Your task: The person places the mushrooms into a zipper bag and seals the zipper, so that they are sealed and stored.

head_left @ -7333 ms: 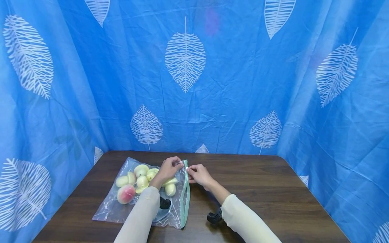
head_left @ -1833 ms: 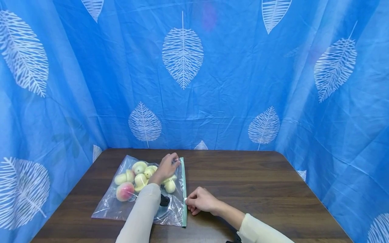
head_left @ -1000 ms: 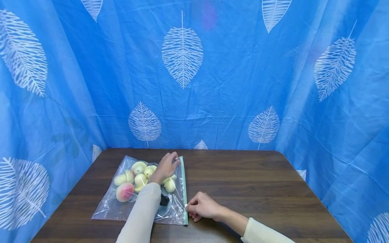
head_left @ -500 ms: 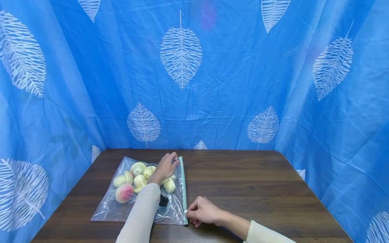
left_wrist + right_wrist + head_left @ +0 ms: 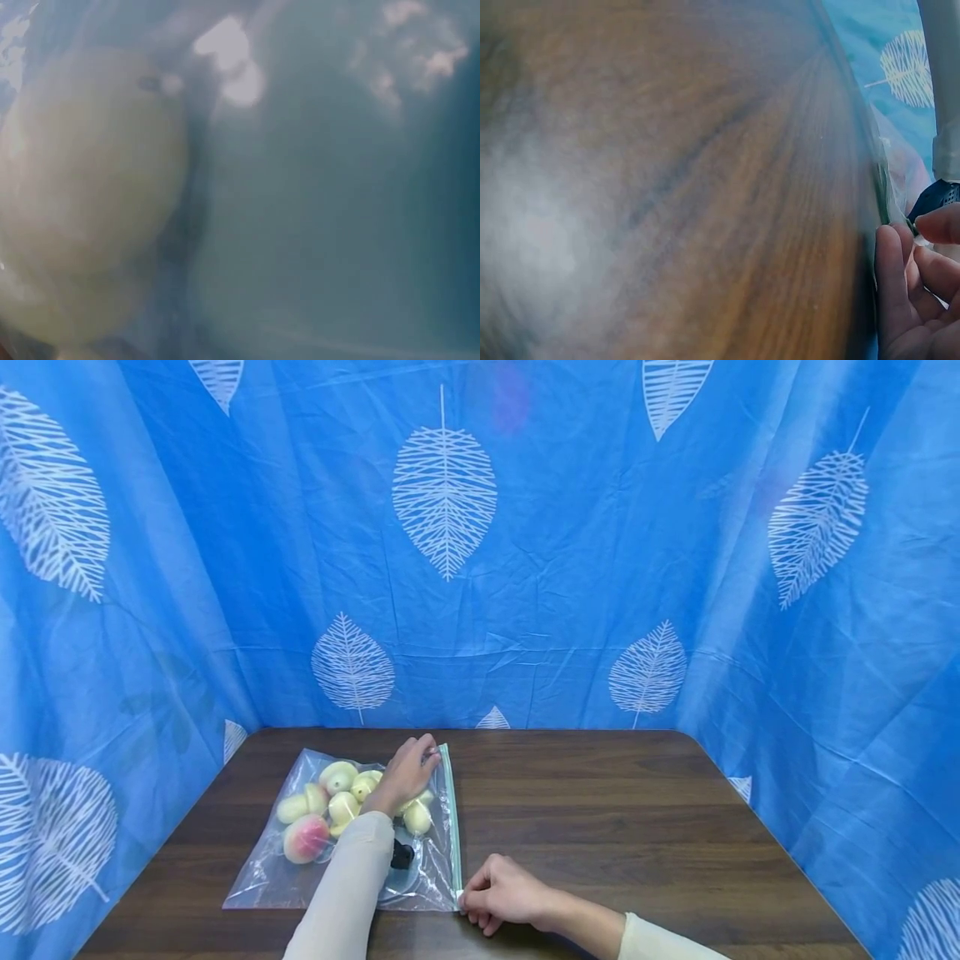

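A clear zip bag (image 5: 262,885) lies flat on the table with its green zip strip (image 5: 453,827) along the right side. Inside it are a pink-and-cream peach (image 5: 306,838) and several pale yellow-green fruits (image 5: 344,807). My left hand (image 5: 408,768) reaches over the bag, fingers curled on its far corner beside the strip. At the strip's near end, my right hand (image 5: 502,893) pinches the white slider (image 5: 460,897) between thumb and forefinger; the right wrist view shows these fingers (image 5: 891,262) at the bag's edge. A pale fruit (image 5: 90,165) fills the left wrist view's left side, blurred.
The dark wooden table (image 5: 600,827) extends right of the bag. A bluish rounded shape (image 5: 405,883) shows through the plastic below the black wrist camera (image 5: 402,856). Blue curtains (image 5: 555,568) with white leaf prints stand behind and at both sides.
My right hand has moved from the strip's far end to its near end with the slider, and the strip, gaping earlier, now lies straight. My left hand has stayed at the far corner.
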`<state>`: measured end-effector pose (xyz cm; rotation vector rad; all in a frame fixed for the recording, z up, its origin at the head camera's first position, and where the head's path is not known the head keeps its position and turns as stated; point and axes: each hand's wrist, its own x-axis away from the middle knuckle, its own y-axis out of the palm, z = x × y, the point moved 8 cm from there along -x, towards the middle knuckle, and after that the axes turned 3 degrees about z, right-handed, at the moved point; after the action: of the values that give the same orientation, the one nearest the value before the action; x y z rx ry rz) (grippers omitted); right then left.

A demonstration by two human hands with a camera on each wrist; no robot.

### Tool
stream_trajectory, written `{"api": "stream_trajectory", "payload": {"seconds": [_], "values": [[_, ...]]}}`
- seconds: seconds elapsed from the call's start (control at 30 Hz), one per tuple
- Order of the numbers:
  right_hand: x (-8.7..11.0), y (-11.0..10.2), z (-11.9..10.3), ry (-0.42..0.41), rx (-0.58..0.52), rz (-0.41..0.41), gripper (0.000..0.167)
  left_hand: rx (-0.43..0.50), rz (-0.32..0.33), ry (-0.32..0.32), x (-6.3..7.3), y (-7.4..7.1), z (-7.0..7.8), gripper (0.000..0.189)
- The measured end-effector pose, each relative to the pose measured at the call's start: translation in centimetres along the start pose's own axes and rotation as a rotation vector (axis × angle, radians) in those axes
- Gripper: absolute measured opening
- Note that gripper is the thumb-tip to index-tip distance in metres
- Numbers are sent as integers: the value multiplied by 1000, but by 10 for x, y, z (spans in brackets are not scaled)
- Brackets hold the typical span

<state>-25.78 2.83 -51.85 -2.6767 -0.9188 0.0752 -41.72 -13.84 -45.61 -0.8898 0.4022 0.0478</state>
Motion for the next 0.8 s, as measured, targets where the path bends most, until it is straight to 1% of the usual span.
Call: {"api": "stream_trajectory", "payload": {"seconds": [0.1, 0.3, 0.47, 0.57, 0.63, 0.7, 0.8], "values": [[0, 0, 0, 4, -8, 7, 20, -4, 3, 14, -1, -1, 2, 8], [2, 1, 0, 11, -2, 18, 19, -66, 7, 61, -2, 2, 8, 12], [2, 2, 0, 14, -2, 16, 19, -115, -8, 40, -3, 5, 9, 12], [2, 1, 0, 18, -7, 11, 19, -132, -29, 9, -4, 6, 9, 14], [1, -1, 0, 21, -1, 10, 19, -140, -44, -11, -4, 7, 8, 20], [1, -6, 1, 28, 9, 11, 17, -141, -54, -27, -3, 7, 9, 30], [0, -18, 0, 39, 38, 14, 13, -136, -44, -33, -3, 1, 12, 48]]}}
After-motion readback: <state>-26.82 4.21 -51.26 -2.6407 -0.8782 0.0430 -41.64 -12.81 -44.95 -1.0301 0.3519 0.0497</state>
